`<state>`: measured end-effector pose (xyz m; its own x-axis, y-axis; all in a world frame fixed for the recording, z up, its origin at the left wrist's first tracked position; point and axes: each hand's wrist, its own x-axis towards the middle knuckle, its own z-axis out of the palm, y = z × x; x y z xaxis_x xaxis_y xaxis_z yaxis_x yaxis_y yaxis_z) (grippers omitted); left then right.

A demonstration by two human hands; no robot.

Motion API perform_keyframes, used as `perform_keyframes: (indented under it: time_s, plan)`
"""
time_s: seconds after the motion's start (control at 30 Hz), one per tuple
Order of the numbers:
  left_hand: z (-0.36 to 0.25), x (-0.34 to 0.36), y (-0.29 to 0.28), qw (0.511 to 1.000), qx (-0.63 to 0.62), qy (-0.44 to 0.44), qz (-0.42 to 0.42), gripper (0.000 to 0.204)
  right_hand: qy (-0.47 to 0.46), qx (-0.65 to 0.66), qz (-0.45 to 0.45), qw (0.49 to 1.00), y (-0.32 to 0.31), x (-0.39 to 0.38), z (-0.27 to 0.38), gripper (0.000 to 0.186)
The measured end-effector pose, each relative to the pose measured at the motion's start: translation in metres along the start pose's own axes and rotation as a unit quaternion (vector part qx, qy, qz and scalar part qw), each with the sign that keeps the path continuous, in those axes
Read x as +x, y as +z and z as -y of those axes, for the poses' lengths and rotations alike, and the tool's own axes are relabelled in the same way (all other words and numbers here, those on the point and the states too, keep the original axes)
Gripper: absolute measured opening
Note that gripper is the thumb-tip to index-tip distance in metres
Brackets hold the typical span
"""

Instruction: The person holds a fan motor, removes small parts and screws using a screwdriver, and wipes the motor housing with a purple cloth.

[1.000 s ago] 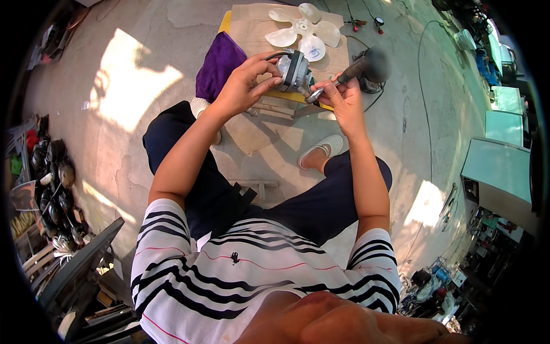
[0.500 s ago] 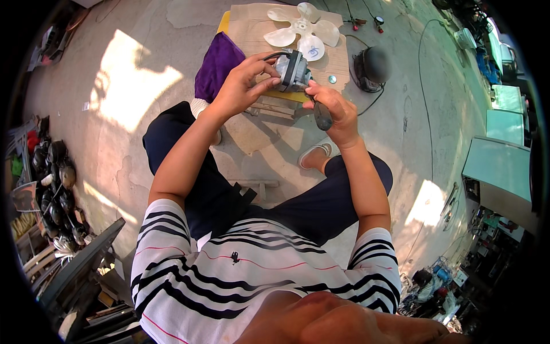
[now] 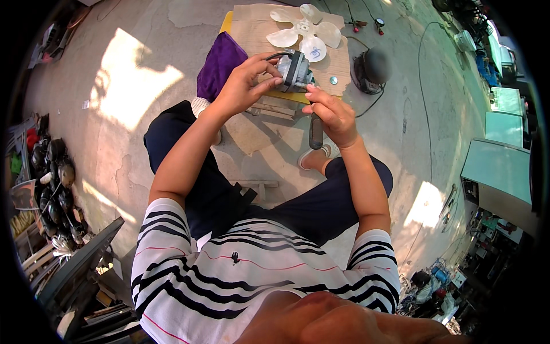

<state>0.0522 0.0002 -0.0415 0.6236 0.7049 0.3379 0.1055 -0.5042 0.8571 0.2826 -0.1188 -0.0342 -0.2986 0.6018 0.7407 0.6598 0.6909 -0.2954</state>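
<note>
On a concrete floor [image 3: 395, 109] patched with sunlight stands a low table with a yellow edge [image 3: 227, 22], topped by creased brown cardboard [image 3: 249, 28]. An off-white, five-bladed plastic fan [image 3: 303, 27] lies there, near a rumpled purple cloth [image 3: 220, 66]. At the table's near edge, the left hand [image 3: 252, 85] grips a black-banded metal motor [image 3: 293, 70], fingers curled round its side; the right hand [image 3: 335, 113] closes on a dark-handled tool [image 3: 315, 133], whose working end is hard to make out.
</note>
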Motion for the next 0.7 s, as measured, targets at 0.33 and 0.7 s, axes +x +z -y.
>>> perform_keyframes:
  time_s: [0.33,0.7]
  plan:
    - [0.001,0.0,0.002,1.0,-0.017,-0.004,-0.006,0.014,0.115,0.117,-0.07,0.984,0.011,-0.009,0.003,0.032]
    - [0.005,0.001,0.002,1.0,-0.022,-0.005,0.003,0.013,0.106,0.085,-0.034,0.99,0.005,-0.001,0.003,0.027]
